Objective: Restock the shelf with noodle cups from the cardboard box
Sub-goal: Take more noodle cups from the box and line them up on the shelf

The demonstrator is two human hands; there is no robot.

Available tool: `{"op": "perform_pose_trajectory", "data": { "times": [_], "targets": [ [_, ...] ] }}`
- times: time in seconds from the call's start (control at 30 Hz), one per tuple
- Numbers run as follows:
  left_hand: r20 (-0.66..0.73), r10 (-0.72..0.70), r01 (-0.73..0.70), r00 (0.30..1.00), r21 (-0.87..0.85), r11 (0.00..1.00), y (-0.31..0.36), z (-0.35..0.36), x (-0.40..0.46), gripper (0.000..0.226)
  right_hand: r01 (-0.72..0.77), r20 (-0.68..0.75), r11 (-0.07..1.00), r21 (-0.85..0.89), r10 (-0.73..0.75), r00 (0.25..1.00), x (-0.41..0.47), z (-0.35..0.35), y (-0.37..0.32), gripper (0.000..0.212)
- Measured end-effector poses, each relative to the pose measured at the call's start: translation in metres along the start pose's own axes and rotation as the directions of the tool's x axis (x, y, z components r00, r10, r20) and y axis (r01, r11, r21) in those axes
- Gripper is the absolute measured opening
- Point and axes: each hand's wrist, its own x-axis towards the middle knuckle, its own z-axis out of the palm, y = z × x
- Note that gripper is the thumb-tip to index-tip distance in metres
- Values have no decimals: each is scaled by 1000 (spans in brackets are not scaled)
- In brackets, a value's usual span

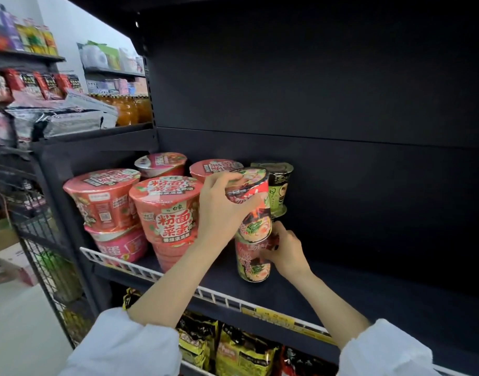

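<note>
I am watching through one camera only, the head view, so no second view is sharing the scene. It is looking forward and slightly down, from close range, into the dark shelf [300,289]. Both forearms are entering from the lower edge. The left hand [222,210] and right hand [285,249] are sitting near the middle; beyond the fingertips the shelf's back wall is facing the lens.

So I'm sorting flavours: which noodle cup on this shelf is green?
The green cup at the back, just right of the cup the left hand is stacking. Every other cup there is red or pink.
</note>
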Motion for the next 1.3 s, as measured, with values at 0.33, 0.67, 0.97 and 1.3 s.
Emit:
{"op": "perform_pose_trajectory", "data": {
  "times": [0.33, 0.67, 0.97, 1.3],
  "targets": [
    [174, -41, 5, 984, 198, 980, -4, 47, 11, 54, -92, 26, 975, 200, 88, 996, -7, -7, 7, 68],
    [163, -145, 134, 976, 78, 988, 6, 29, -23, 90, -138, 97, 973, 186, 122, 988, -26, -28, -6, 81],
    [183, -133, 100, 974, 178, 979, 42, 2, -112, 33, -111, -59, 975, 194, 125, 990, -120, -75, -36, 38],
    [477, 0, -59, 879, 109, 992, 133, -31, -284, 11, -205, -224, 970, 132, 231, 947, -329, -132, -9, 18]
  ]
}}
